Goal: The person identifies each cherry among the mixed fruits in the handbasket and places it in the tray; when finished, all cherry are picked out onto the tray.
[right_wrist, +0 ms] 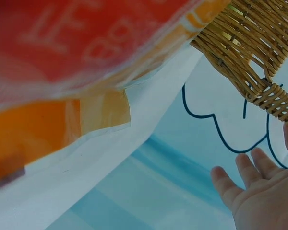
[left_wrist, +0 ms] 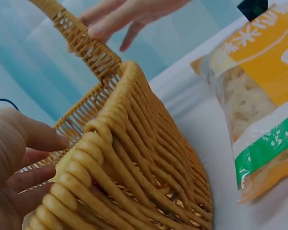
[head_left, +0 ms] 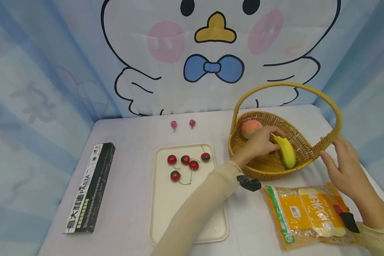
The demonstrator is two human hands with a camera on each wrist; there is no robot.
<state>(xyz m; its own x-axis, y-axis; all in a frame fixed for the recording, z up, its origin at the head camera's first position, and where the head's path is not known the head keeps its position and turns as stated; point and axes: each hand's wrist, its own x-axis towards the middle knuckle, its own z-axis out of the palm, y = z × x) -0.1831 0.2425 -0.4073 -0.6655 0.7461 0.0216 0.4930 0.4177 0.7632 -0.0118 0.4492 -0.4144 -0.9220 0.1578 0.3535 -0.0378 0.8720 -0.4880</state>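
A round wicker basket (head_left: 302, 140) of coiled, glossy yellow cane, with a tall arched handle, stands on a pale cloth-covered table (head_left: 131, 202). Inside it lie a smooth, curved yellow banana (head_left: 287, 152) and a rounded pink peach (head_left: 251, 128). The left hand (head_left: 257, 144) reaches over the near rim, its fingers curled around the banana's stem end, the fruit's length running out past the fingertips toward the near wall. The right hand (head_left: 344, 167) hovers just beside the handle's base on the basket's right side, fingers straight and loosely spread, holding nothing. In front of the basket lies a crinkled orange plastic bag (head_left: 310, 217). To the left, a cream rounded-rectangle tray (head_left: 169, 213) carries five shiny dark-red cherries (head_left: 185, 165).
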